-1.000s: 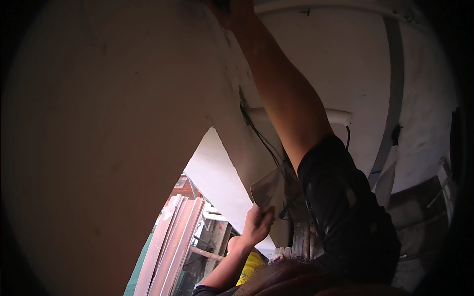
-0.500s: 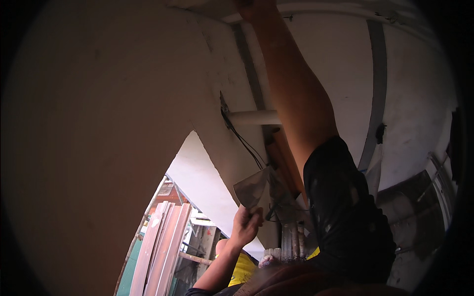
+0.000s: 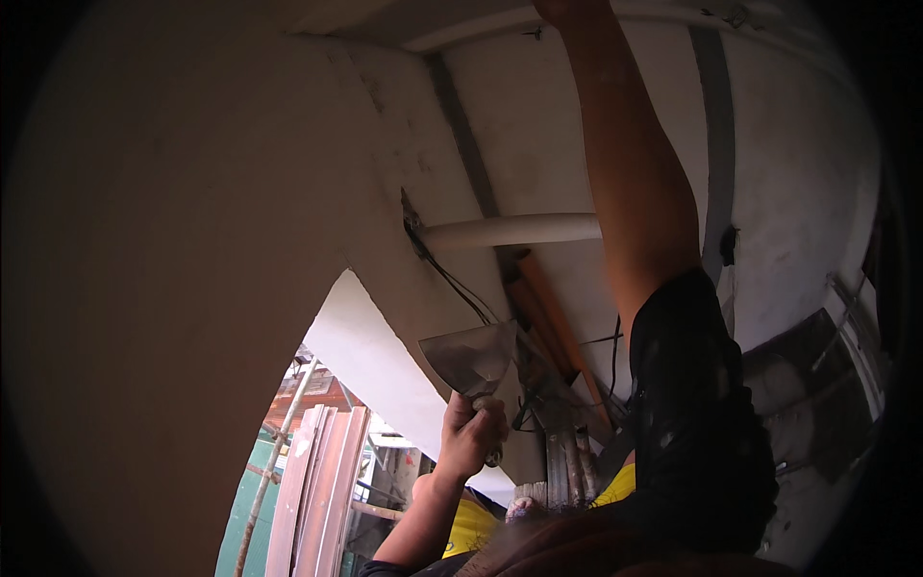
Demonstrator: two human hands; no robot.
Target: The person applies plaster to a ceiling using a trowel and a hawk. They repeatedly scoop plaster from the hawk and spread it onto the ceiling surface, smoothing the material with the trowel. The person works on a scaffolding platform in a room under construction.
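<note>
My left hand [image 3: 471, 433] is closed round the handle of a wide putty knife [image 3: 471, 361], low in the middle of the view. Its broad grey blade points upward, with darker smears on its face. My right arm reaches high overhead, and only part of my right hand [image 3: 574, 8] shows at the upper edge. The fingers of that hand are cut off, so whatever they hold or touch is out of sight. Near it runs the pale surface where wall and ceiling meet.
A plain wall [image 3: 183, 240] fills the left side. A white pipe [image 3: 514, 231] crosses behind my right arm, with dark cables [image 3: 447, 274] hanging beside it. Orange pipes [image 3: 553, 313] lean further down. Pinkish boards [image 3: 327, 481] and a scaffold pole [image 3: 279, 452] stand outside the opening.
My right arm has swung to the right. The putty knife in my left hand has turned, its blade now showing broad and flat. The whole view has shifted slightly.
</note>
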